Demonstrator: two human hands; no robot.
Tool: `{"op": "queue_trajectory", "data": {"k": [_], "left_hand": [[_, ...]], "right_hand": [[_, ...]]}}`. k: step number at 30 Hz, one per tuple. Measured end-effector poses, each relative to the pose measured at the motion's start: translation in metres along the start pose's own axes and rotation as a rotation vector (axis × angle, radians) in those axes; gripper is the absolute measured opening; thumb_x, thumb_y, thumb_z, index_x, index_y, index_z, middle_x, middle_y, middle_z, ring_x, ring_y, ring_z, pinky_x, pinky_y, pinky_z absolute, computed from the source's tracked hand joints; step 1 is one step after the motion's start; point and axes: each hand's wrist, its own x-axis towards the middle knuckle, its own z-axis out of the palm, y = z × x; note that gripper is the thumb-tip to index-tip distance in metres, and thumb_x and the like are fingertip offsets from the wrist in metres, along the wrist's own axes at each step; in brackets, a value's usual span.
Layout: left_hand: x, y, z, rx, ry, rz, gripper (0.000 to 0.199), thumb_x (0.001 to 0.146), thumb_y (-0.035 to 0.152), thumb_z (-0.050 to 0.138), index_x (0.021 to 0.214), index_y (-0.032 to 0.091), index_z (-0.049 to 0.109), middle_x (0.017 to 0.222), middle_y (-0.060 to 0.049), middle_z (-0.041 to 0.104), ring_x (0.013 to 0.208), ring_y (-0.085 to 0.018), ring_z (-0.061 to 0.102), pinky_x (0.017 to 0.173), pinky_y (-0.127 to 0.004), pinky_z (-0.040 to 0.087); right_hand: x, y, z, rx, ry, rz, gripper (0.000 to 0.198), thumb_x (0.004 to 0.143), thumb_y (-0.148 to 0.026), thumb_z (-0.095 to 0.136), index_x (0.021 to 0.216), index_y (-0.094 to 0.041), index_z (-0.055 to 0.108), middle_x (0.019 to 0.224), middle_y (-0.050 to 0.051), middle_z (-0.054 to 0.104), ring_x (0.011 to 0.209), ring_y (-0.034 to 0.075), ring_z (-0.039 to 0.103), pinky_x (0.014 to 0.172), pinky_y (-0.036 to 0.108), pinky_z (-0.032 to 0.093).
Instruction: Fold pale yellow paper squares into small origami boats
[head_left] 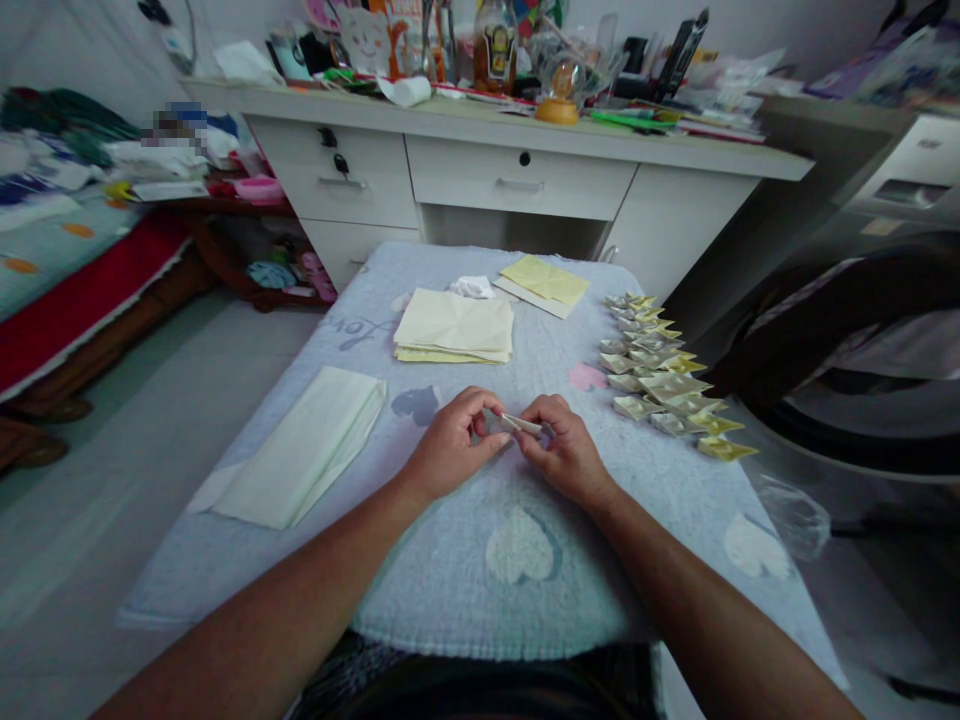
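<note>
Between my two hands is a small folded piece of paper [523,425], pale and narrow, held just above the cloth-covered table [450,560]. My left hand [466,440] pinches its left end with thumb and forefinger. On the other end, my right hand [562,445] is closed, its fingers partly covering the paper. To the right stand several rows of small folded paper boats [660,375] in grey and yellow. A stack of cream paper squares [454,325] lies beyond my hands. Left of my left hand rests a long folded bundle of pale paper [304,445].
Yellow and white sheets [544,282] and a crumpled white tissue [472,288] lie at the table's far end. A white desk [517,180] with a cluttered top stands behind. On the right is a washing machine [900,190]; on the left, a bed [82,270].
</note>
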Motion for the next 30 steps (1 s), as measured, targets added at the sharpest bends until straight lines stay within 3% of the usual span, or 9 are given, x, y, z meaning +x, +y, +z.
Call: {"op": "queue_trajectory", "data": {"k": [3,7,11,14,20,30], "left_hand": [[-0.002,0.003,-0.001,0.161,0.026,0.129,0.015,0.079,0.015,0.065,0.092,0.02,0.06,0.097,-0.002,0.058,0.066,-0.009,0.049,0.065,-0.023,0.041],[-0.002,0.001,-0.001,0.268,-0.029,0.178,0.012,0.081,0.008,0.057,0.076,0.019,0.056,0.079,-0.001,0.059,0.075,-0.014,0.055,0.07,-0.025,0.041],[-0.003,-0.005,-0.001,0.3,-0.043,0.176,0.013,0.081,0.007,0.055,0.076,0.019,0.056,0.081,-0.002,0.061,0.078,-0.015,0.057,0.072,-0.027,0.041],[-0.004,-0.008,-0.002,0.348,-0.101,0.195,0.014,0.08,0.006,0.054,0.077,0.019,0.056,0.082,-0.002,0.062,0.08,-0.016,0.057,0.073,-0.027,0.041],[-0.007,-0.008,-0.006,0.536,-0.203,0.242,0.011,0.079,0.008,0.057,0.077,0.019,0.057,0.084,-0.003,0.062,0.084,-0.019,0.055,0.076,-0.03,0.041],[-0.011,-0.008,-0.007,0.582,-0.242,0.2,0.009,0.082,0.013,0.055,0.08,0.019,0.062,0.085,-0.003,0.06,0.086,-0.018,0.056,0.077,-0.03,0.044]], "right_hand": [[0.0,0.004,0.001,-0.267,-0.014,-0.111,0.011,0.076,-0.011,0.058,0.074,-0.021,0.054,0.074,0.003,0.057,0.078,0.02,0.047,0.073,0.034,0.034],[0.0,0.008,0.003,-0.477,-0.065,-0.143,0.016,0.072,-0.007,0.058,0.08,-0.021,0.057,0.079,0.005,0.058,0.084,0.024,0.045,0.076,0.037,0.032],[0.0,0.011,0.004,-0.453,-0.09,-0.107,0.027,0.069,-0.005,0.056,0.091,-0.02,0.058,0.084,0.005,0.059,0.086,0.024,0.046,0.077,0.036,0.032],[-0.001,0.013,0.005,-0.428,-0.144,-0.118,0.03,0.067,-0.002,0.053,0.089,-0.021,0.059,0.085,0.005,0.058,0.088,0.023,0.045,0.078,0.036,0.032],[-0.005,0.014,0.003,-0.386,-0.245,-0.122,0.025,0.069,-0.003,0.053,0.086,-0.02,0.061,0.086,0.004,0.058,0.089,0.022,0.045,0.08,0.035,0.031],[-0.005,0.008,-0.011,-0.33,-0.289,-0.008,0.011,0.08,-0.011,0.062,0.085,-0.02,0.067,0.094,0.005,0.06,0.093,0.021,0.047,0.082,0.035,0.032]]}}
